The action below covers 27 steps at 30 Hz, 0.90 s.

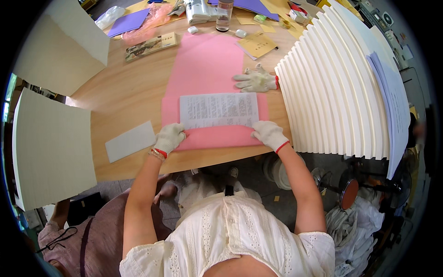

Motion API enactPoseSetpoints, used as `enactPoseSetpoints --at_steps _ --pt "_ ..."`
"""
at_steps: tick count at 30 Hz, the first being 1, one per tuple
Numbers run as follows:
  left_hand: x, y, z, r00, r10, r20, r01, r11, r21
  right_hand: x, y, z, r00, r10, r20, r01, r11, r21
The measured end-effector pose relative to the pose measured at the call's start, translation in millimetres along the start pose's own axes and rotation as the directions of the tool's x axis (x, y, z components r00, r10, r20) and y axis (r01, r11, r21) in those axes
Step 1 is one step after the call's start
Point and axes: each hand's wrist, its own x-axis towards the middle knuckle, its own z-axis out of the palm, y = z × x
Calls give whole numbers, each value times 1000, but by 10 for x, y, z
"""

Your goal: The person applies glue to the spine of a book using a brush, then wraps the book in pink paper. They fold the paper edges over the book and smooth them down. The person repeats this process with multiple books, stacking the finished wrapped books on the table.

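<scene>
In front of me a stack of white printed pages [219, 107] lies on a long sheet of pink paper [206, 62]. The paper's near end is folded up over the lower edge of the pages. My left hand [170, 136], in a white knitted glove with a red cuff, grips the fold's left corner. At its right corner my right hand [270, 135], gloved the same way, is closed on the pink paper, its fingertips close to the pages. Beyond the pages lies another white glove [256, 79], fingers spread, partly on the pink paper; it looks unworn.
Tall cream paper stacks stand on the right [332, 92] and left [55, 143]. A white slip [131, 141] lies beside my left hand. Farther back are a narrow printed box [151, 46], a brown notebook [257, 45] and a glass of water [224, 17]. Another person [106, 231] is at lower left.
</scene>
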Motion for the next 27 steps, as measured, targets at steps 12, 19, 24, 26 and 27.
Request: enactPoseSetpoints --at_steps 12,19,24,26,27 --pt "90 -39 77 998 61 -10 -60 995 83 128 87 217 1000 -21 -2 21 1000 -4" --pt "144 2 9 997 74 36 -77 990 120 184 78 218 999 16 44 -15 1000 -22" --pt "195 178 -166 985 -23 171 12 998 66 185 40 161 996 60 60 -60 998 -11" --pt "234 158 -143 982 -19 187 6 998 70 176 44 150 994 84 67 -84 996 3" --pt "245 133 -128 980 -21 196 6 997 76 181 36 151 993 92 71 -93 996 12"
